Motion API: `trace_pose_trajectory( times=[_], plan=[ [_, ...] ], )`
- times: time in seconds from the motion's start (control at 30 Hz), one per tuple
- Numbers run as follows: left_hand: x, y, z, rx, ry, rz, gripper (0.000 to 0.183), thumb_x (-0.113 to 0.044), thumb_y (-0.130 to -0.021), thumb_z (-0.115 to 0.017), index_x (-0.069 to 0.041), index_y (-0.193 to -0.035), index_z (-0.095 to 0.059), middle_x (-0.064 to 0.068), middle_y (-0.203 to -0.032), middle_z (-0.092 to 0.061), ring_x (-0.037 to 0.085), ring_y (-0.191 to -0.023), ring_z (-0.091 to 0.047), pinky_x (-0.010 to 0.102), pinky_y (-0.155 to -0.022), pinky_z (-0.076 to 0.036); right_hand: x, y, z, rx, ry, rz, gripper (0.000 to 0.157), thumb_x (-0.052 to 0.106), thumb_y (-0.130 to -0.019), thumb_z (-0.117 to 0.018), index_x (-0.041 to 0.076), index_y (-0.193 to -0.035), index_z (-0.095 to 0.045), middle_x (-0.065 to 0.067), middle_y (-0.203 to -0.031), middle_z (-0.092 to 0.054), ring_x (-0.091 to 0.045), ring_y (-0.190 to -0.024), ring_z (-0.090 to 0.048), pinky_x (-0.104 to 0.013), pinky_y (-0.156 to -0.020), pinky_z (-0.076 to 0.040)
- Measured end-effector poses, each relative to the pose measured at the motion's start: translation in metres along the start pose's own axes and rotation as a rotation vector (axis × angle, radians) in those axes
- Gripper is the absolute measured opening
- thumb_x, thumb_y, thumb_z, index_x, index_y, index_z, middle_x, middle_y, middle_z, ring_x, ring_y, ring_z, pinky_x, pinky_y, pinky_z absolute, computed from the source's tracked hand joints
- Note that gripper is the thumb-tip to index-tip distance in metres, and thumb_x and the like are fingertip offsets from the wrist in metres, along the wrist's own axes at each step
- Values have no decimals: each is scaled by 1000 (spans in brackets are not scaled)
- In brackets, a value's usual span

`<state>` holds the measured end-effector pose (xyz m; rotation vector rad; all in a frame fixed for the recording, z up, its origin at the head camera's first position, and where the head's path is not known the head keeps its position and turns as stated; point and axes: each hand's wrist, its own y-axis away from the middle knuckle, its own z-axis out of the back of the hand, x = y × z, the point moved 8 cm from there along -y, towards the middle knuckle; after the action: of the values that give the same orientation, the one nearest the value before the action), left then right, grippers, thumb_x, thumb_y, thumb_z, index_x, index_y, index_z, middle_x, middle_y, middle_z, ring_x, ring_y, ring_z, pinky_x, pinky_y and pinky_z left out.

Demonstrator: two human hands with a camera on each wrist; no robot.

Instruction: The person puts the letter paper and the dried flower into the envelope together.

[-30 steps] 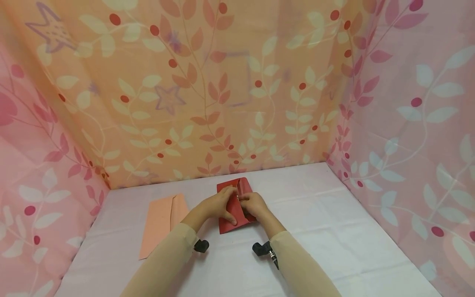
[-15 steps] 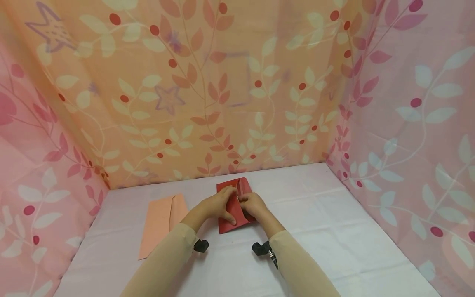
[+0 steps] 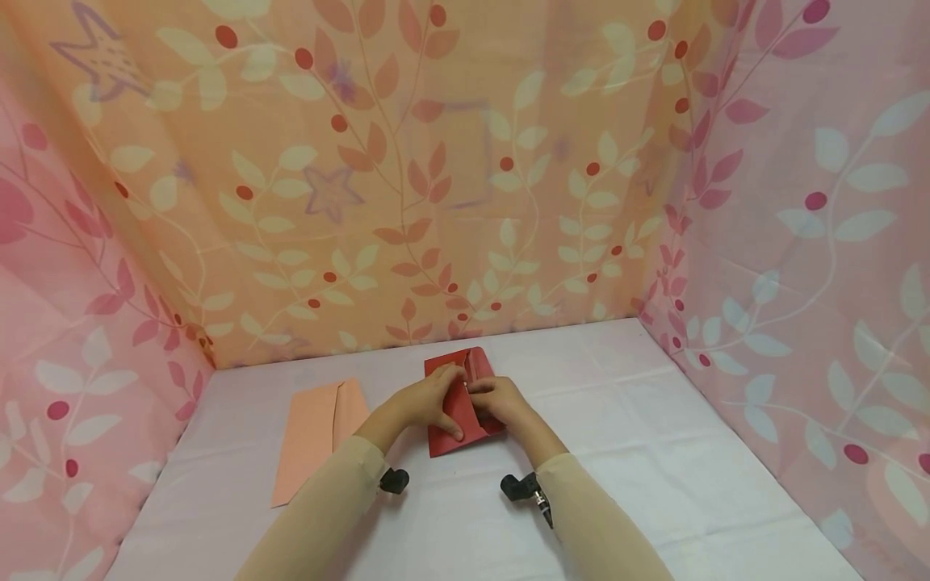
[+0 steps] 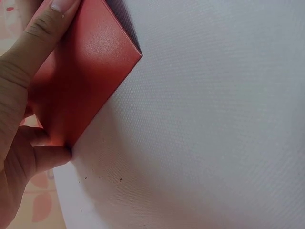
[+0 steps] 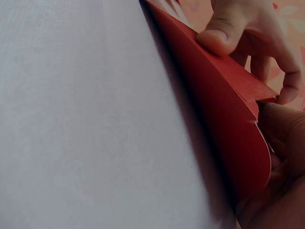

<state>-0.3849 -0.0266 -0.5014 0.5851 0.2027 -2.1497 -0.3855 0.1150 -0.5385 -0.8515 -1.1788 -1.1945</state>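
A red envelope (image 3: 465,420) lies on the white-covered table (image 3: 654,452), and both hands work on it. My left hand (image 3: 441,397) grips its left part; in the left wrist view the thumb (image 4: 43,38) lies on the red envelope (image 4: 86,81) and a curled finger (image 4: 47,155) holds its edge. My right hand (image 3: 485,393) pinches the raised flap; in the right wrist view the thumb (image 5: 220,33) presses on the red flap (image 5: 224,114), with the other fingers (image 5: 286,71) curled behind it. What is under the hands is hidden.
A peach envelope (image 3: 316,440) lies flat to the left of the hands. Patterned fabric walls (image 3: 407,186) close the table in on three sides. Black camera mounts (image 3: 519,488) sit on both wrists.
My right forearm has shifted slightly to the right. Both hands keep their hold on the red envelope, which has not moved.
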Motion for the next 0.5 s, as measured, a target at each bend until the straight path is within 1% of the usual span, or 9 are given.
trace_pose_trajectory(
  times=[0.07,0.13,0.23,0.37,0.5],
  plan=[
    [0,0,0,0,-3,2,104,-61,-63,-92,-26,-144,-37,1,-150,-40,20,-134,-43,46,-107,-50,-2,1,0,14,-86,-14,30,13,-90,-76,-1,-116,-74,-15,-104,-77,-21,-82,-75,-38,-78,-63],
    [0,-1,0,1,-5,3,105,-62,-62,-91,-26,-144,-37,1,-150,-39,21,-134,-44,47,-106,-51,-3,2,2,27,-123,-13,30,12,-91,-75,-2,-117,-73,-15,-105,-76,-22,-83,-76,-38,-78,-63],
    [1,-1,0,3,-10,9,105,-64,-62,-91,-28,-144,-37,2,-152,-38,22,-135,-44,48,-106,-51,-2,4,4,40,-140,13,29,10,-93,-73,-5,-118,-71,-16,-107,-75,-23,-83,-76,-39,-79,-63],
    [1,0,0,7,-11,13,105,-63,-62,-91,-28,-145,-36,3,-157,-36,24,-138,-42,49,-109,-49,-1,6,7,53,-152,39,29,7,-94,-72,-7,-119,-70,-18,-109,-75,-22,-85,-76,-40,-80,-63],
    [-1,1,-1,13,-12,17,106,-62,-63,-91,-28,-147,-37,6,-161,-33,27,-143,-39,52,-111,-46,-4,7,10,64,-153,35,29,8,-94,-72,-5,-120,-70,-17,-111,-75,-22,-88,-76,-39,-82,-63]
  ],
)
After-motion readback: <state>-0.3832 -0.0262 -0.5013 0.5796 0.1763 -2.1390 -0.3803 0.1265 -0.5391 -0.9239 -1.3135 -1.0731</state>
